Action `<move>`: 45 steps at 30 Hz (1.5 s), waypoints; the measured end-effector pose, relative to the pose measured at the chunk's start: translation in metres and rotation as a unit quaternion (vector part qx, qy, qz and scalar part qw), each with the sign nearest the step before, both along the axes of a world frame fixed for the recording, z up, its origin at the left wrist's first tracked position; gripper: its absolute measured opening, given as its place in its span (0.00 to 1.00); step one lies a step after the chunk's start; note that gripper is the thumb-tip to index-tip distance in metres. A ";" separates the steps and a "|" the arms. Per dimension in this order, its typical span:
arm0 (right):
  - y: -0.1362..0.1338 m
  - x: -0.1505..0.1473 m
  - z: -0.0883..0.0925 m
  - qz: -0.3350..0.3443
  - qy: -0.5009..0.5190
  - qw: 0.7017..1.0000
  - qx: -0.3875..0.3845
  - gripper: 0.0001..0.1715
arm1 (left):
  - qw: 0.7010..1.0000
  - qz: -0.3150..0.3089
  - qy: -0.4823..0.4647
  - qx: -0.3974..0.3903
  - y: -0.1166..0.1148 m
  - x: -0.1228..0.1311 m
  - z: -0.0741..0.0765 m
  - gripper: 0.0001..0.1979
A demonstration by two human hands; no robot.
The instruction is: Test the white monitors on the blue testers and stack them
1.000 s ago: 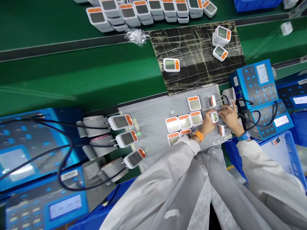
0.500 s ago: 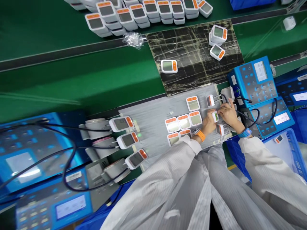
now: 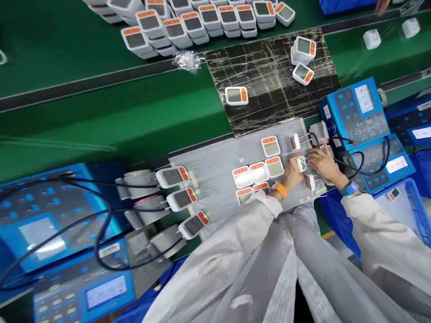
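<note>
Head camera: a white device, green showing in its open compartment, is gripped in your left hand above the gray mat; your right hand is just beside it, its hold unclear. Rightward, a blue basket contains a small orange-marked unit.

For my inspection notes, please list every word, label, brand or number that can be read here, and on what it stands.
None can be read for certain.
Upper right screen, on a blue box: figures, too blurred.
Lower right screen: too small.
Lower left screen: too blurred.
White label above it: too blurred.
White device in the left hand: nothing readable.
Device displays on the mat: too small.
</note>
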State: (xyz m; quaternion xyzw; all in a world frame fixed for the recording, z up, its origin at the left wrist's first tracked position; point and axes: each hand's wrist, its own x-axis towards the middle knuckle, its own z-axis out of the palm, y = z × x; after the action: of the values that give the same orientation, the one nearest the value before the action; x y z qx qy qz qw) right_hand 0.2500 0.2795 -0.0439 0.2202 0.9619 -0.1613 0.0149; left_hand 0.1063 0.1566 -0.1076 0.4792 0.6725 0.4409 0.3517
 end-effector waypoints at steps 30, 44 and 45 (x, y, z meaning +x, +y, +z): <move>-0.080 0.070 0.014 -0.080 -0.072 0.985 0.133 0.18 | 0.992 -0.107 0.066 -0.018 -0.062 0.004 0.019 0.29; -0.067 0.078 0.001 -0.104 -0.102 0.977 0.158 0.17 | 0.983 -0.117 0.107 -0.090 -0.052 0.024 0.028 0.32; -0.067 0.079 0.000 -0.102 -0.101 0.977 0.158 0.17 | 0.983 -0.117 0.106 -0.090 -0.052 0.025 0.028 0.32</move>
State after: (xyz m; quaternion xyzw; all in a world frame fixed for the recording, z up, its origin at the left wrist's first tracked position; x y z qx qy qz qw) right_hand 0.3285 0.2122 -0.0440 0.3322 0.9411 0.0151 0.0608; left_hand 0.1311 0.1045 -0.0795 0.5649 0.6825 0.2813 0.3687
